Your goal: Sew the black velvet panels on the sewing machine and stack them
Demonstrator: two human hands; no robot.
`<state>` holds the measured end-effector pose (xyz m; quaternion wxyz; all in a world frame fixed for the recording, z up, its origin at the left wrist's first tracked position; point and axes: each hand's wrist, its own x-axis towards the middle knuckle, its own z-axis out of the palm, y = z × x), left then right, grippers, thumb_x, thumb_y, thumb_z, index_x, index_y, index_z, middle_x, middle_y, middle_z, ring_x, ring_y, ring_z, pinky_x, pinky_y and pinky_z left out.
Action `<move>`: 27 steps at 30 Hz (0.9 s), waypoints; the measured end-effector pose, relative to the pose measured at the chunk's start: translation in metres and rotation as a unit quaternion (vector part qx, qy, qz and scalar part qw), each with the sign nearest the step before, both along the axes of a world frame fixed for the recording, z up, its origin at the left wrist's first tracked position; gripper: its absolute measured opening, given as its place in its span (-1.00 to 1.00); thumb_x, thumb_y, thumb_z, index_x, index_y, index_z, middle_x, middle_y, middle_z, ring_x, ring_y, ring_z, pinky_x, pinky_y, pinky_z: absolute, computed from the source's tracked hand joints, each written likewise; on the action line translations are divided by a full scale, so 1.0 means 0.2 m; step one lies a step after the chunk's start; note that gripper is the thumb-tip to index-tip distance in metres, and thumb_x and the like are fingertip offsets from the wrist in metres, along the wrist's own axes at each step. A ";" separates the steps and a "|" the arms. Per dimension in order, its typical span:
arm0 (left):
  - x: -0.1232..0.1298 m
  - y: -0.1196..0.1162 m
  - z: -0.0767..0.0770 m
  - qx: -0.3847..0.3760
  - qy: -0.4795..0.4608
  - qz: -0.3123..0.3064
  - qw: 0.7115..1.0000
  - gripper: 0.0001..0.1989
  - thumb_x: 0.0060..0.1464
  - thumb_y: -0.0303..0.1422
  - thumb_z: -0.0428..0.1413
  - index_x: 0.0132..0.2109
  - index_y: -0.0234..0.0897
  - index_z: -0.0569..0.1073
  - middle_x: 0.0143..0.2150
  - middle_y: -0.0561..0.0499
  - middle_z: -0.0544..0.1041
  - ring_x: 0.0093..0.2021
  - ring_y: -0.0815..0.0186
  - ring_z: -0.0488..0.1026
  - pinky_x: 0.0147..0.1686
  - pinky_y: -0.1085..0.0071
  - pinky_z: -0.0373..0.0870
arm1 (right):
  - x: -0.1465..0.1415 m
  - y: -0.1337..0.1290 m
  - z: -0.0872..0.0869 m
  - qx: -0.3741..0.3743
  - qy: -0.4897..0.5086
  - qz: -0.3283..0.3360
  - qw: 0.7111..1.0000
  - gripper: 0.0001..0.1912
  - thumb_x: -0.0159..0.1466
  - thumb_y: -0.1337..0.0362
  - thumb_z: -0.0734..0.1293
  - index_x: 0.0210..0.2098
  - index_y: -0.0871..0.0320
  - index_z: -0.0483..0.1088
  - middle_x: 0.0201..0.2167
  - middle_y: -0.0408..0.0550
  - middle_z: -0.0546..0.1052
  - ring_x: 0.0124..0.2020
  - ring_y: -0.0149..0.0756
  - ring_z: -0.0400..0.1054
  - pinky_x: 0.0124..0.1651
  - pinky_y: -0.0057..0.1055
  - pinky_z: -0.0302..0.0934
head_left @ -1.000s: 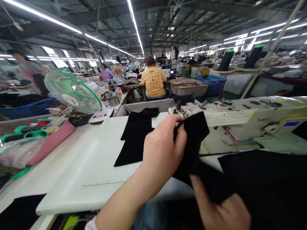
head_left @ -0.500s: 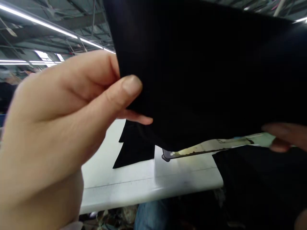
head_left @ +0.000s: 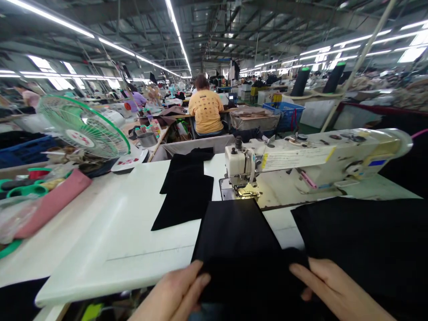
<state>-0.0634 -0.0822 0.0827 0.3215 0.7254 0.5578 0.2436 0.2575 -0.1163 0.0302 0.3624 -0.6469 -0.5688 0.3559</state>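
A piece of black fabric (head_left: 239,240) is stretched between my two hands at the table's front edge. My left hand (head_left: 183,287) pinches its left side between thumb and fingers, and my right hand (head_left: 323,281) grips its right side. The far end of the fabric lies on the white table just in front of the sewing machine (head_left: 277,160), near the presser foot (head_left: 247,192). More black fabric pieces (head_left: 187,191) lie in a stack left of the needle area. Another large black fabric (head_left: 361,240) covers the table at the right.
A green fan (head_left: 83,127) stands at the left behind the table. Green-handled scissors (head_left: 26,191) and a pink cloth (head_left: 55,203) lie on the left side. A person in a yellow shirt (head_left: 205,111) sits ahead. Black thread cones (head_left: 301,81) stand at the back right.
The black fabric has come down from in front of the camera onto the table edge. Both hands have lowered with it, and the sewing machine is now in plain view.
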 end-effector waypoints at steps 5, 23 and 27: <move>0.08 0.40 -0.11 0.056 0.204 0.020 0.977 -0.73 0.31 -0.27 -0.06 -0.29 -0.18 0.48 -0.32 -0.05 0.59 -0.29 0.15 0.55 -0.29 0.35 0.35 | -0.12 0.39 -0.09 0.087 -0.083 0.006 0.993 -0.53 0.29 -0.09 0.28 -0.60 0.08 0.25 -0.58 -0.17 0.37 -0.52 -0.31 0.30 -0.41 -0.39 0.25; 0.14 0.63 -0.22 0.023 -0.219 0.108 0.969 -0.81 0.05 -0.44 0.17 -0.14 -0.23 0.54 -0.34 0.07 0.48 -0.36 0.36 0.41 -0.33 0.45 0.35 | -0.19 0.58 -0.23 0.121 0.097 -0.090 0.984 -0.58 0.15 -0.06 0.38 -0.17 0.13 0.52 -0.12 0.03 0.62 -0.10 -0.12 0.51 -0.04 -0.24 0.41; 0.14 0.57 -0.17 -0.036 -0.334 0.158 0.929 -0.82 -0.04 -0.30 0.30 -0.26 -0.27 0.61 -0.46 0.09 0.50 -0.47 0.42 0.35 -0.43 0.51 0.27 | -0.18 0.48 -0.22 0.041 0.216 -0.182 0.959 -0.49 -0.06 -0.06 0.56 -0.21 0.12 0.60 -0.19 -0.05 0.66 -0.08 -0.06 0.54 -0.06 -0.34 0.45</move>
